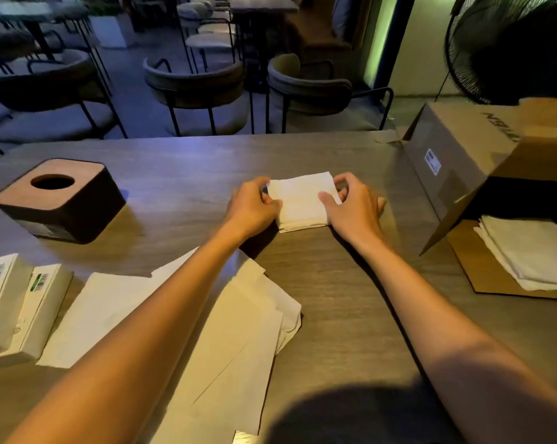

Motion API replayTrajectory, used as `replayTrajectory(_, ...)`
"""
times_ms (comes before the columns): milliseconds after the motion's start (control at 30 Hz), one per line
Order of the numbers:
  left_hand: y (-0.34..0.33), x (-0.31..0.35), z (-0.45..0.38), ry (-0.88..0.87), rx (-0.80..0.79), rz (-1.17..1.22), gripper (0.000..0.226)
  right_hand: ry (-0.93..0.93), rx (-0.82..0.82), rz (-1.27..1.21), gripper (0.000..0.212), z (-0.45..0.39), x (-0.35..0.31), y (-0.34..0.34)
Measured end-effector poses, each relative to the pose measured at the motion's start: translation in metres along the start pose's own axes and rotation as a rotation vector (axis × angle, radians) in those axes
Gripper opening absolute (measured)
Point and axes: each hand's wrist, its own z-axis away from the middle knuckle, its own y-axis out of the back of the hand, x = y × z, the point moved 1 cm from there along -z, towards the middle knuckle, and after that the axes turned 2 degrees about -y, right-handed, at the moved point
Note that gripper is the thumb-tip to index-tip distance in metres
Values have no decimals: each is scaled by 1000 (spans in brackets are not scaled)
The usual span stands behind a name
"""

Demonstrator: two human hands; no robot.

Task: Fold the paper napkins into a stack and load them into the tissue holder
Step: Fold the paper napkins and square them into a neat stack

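A small square stack of folded white napkins (301, 200) lies on the wooden table (334, 299) in the middle. My left hand (253, 206) grips its left edge, thumb on top. My right hand (354, 203) grips its right edge, thumb on top and fingers curled behind. The tissue holder (62, 200), a dark square box with a wooden lid and a round hole, stands to the left, well apart from both hands.
Loose unfolded napkin sheets (206, 331) spread under my left forearm. Two white boxes (17, 309) stand at the left edge. An open cardboard box (463, 155) lies on its side at right, with another napkin pile (530, 251) on its flap. Chairs stand beyond the table.
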Motion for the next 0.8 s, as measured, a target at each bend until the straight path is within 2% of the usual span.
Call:
replayTrajectory(133, 1, -1, 3, -42, -13, -61, 52, 122, 63, 153, 46, 3, -6, 1)
replayTrajectory(233, 1, 0, 7, -105, -35, -197, 58, 187, 80, 262, 35, 4, -9, -1)
replayTrajectory(333, 7, 3, 15, -119, -33, -241, 50, 166, 104, 288, 28, 12, -16, 1)
replayTrajectory(433, 25, 1, 33, -122, 31, -214, 38, 247, 83, 242, 27, 27, -33, 3)
replayTrajectory(533, 56, -18, 55, -59, 33, -280, 27, 358, -28, 204, 24, 45, -54, 0)
replayTrajectory(633, 96, -41, 77, 19, -49, -484, 31, 440, -224, 186, 23, 66, -76, -8)
replayTrajectory(700, 114, -51, 92, 51, -97, -580, 29, 436, -357, 174, 31, 79, -87, -14)
replayTrajectory(800, 122, -63, 105, 32, -105, -543, 23, 365, -517, 165, 42, 96, -99, -22)
